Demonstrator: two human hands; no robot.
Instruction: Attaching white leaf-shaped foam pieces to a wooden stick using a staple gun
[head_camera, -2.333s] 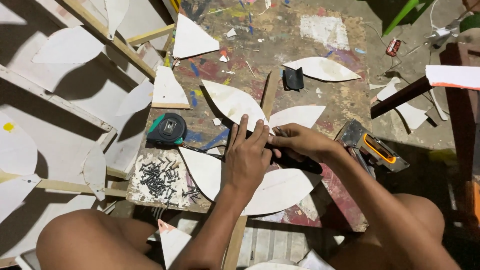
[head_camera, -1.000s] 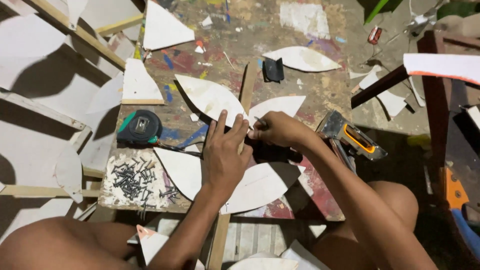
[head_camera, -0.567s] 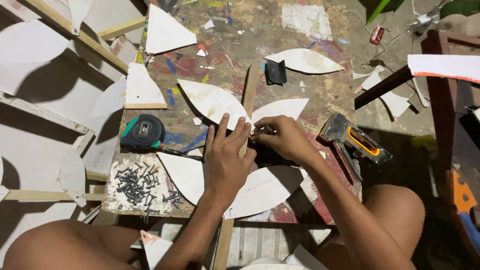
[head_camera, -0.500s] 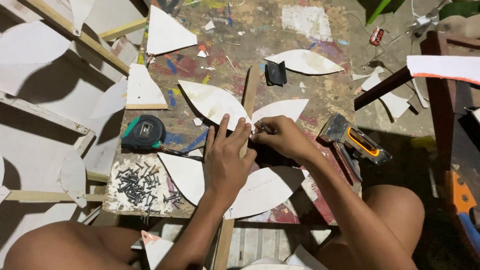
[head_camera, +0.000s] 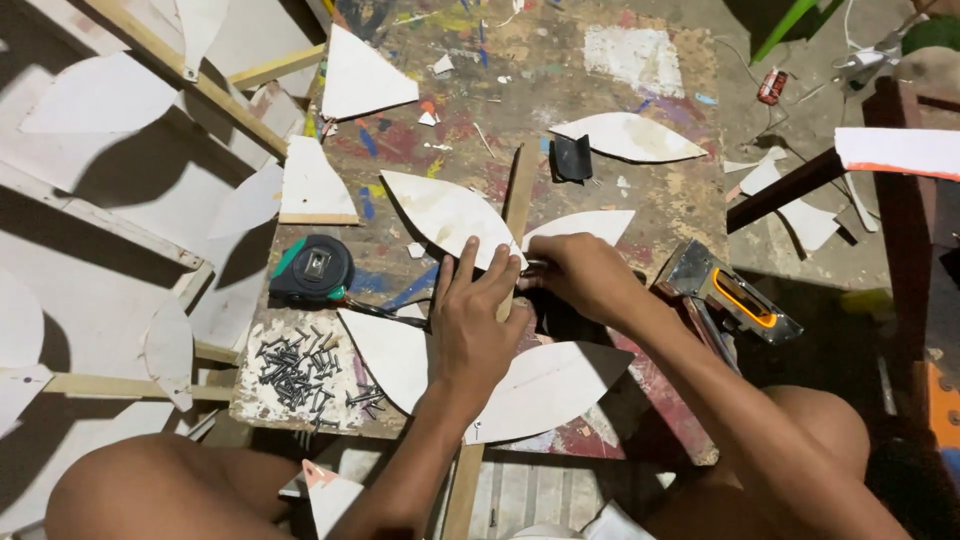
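My left hand lies flat, fingers spread, on a pale leaf-shaped plywood piece where it crosses a thin wooden strip. My right hand is closed around a dark tool whose metal tip meets the strip beside my left fingertips; most of the tool is hidden under the hand. Two more leaf pieces lie under my wrists, and another lies just above my right hand.
A silver and orange staple gun lies right of my right arm. A black tape measure and a pile of dark screws sit to the left. Triangular offcuts, a leaf piece and a small black object lie on the paint-stained board.
Both hands stay at the same spot on the strip. My right hand has shifted slightly around the tool; the view has moved a little.
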